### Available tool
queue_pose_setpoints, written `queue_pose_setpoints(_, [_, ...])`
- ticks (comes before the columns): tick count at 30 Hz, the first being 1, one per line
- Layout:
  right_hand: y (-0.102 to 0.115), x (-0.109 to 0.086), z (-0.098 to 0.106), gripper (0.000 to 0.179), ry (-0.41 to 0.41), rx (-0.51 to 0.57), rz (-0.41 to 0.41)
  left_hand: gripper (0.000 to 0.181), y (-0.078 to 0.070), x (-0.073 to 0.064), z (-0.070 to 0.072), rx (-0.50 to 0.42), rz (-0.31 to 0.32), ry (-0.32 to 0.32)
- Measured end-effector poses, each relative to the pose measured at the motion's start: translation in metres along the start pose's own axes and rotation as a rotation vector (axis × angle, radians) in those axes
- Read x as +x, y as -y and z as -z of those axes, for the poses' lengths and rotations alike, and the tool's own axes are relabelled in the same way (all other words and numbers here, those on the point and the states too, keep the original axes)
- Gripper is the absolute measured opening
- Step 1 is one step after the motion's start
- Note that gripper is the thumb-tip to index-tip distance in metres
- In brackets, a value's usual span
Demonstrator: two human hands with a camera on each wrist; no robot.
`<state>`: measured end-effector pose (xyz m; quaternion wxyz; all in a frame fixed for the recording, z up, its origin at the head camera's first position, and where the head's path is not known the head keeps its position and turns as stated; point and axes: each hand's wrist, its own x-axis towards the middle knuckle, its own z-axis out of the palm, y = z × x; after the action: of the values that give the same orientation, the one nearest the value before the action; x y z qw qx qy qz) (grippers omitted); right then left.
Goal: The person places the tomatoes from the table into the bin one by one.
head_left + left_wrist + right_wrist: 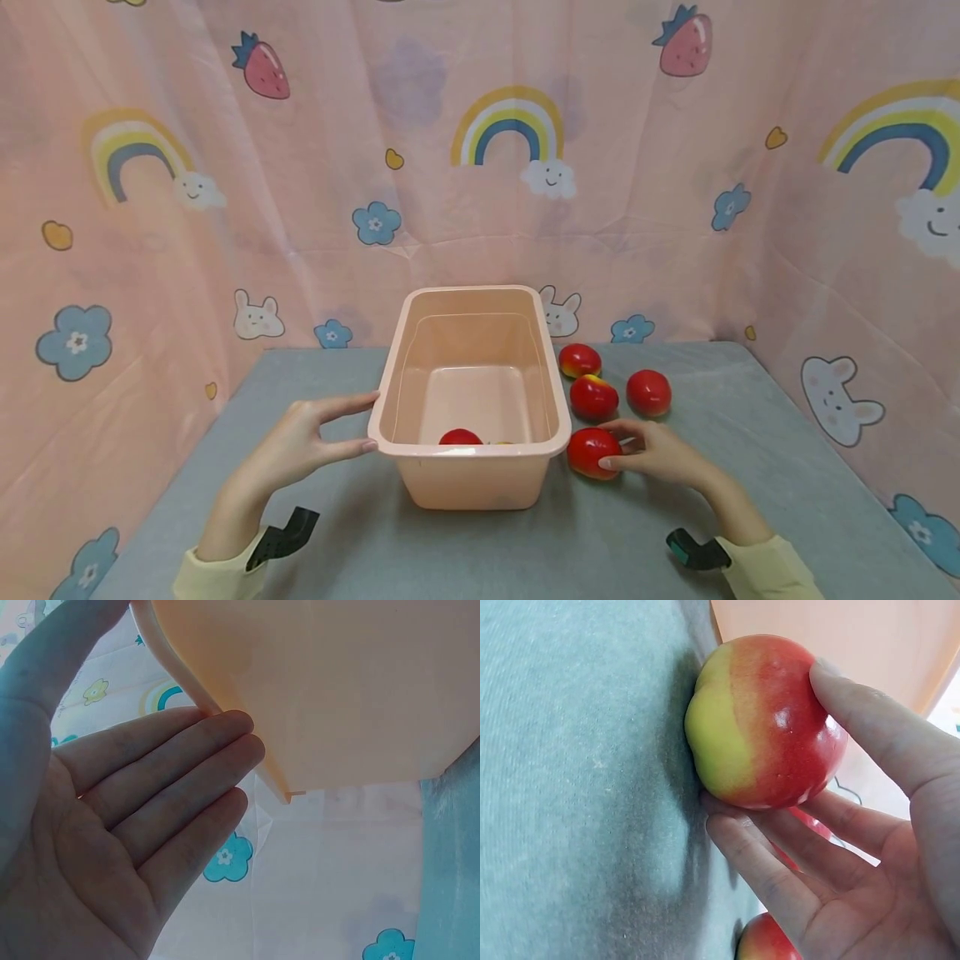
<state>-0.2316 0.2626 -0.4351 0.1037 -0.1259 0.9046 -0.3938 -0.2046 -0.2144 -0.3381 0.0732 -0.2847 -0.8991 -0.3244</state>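
My right hand (pixel 663 454) pinches a red apple (pixel 588 454) between thumb and fingers, beside the basin's front right corner. Its underside (pixel 720 735) shows yellow-green in the right wrist view, close against the grey tabletop. The deep peach-coloured plastic basin (pixel 480 483) stands upright in the middle. With fingers straight, my left hand (pixel 300 442) touches the basin's left rim; the left wrist view shows the fingertips (pixel 244 746) against that rim. Inside the basin another red apple (pixel 461 437) shows over the front edge, mostly hidden by the front wall.
Three more red apples lie right of the basin: one at the back (pixel 580 360), one nearer (pixel 593 397), and one farther right (pixel 648 393). A grey cloth (pixel 330 542) covers the table. Pink printed curtain (pixel 315 208) hangs behind and along both sides.
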Motion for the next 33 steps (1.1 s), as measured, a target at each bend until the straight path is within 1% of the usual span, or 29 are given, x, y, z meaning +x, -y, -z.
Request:
queue_pose_setpoints(11, [-0.002, -0.001, 0.001, 0.063, 0.004, 0.009, -0.005, 0.058, 0.000, 0.000, 0.000, 0.001, -0.016, -0.002])
queue_pose_setpoints(19, [-0.001, -0.002, 0.003, 0.063, 0.009, -0.002, -0.010, 0.058, 0.000, 0.000, 0.000, -0.002, -0.004, 0.000])
queue_pose_setpoints(26, [0.004, -0.008, 0.005, 0.068, -0.026, -0.012, -0.024, 0.059, -0.001, 0.000, 0.001, -0.002, -0.004, 0.005])
queue_pose_setpoints(33, [0.009, -0.013, 0.009, 0.069, -0.055, -0.011, 0.012, 0.060, 0.000, 0.000, 0.001, -0.007, 0.005, 0.011])
